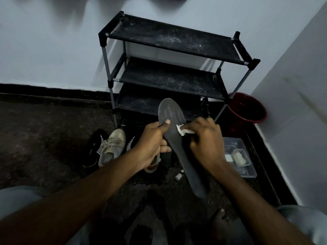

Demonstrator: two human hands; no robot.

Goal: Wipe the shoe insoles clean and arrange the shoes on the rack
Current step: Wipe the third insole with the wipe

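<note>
The left hand [152, 142] grips a long, flat, dark grey foam insole [174, 131] at its middle, thumb on top, held above the speckled dark stone floor [44, 138]. The right hand [206, 138] pinches a crumpled white wipe [182, 130] against the insole's matte surface. Behind stands a dusty black fabric-shelved shoe rack [169, 41]; a beige laced sneaker [113, 147] lies at its foot.

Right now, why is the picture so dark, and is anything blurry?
In the head view the light is dim, so the floor and the black shoe nearly vanish; the pale wall looks brightest; the insole and the right hand look a little soft; the wide lens tilts the rack.
</note>
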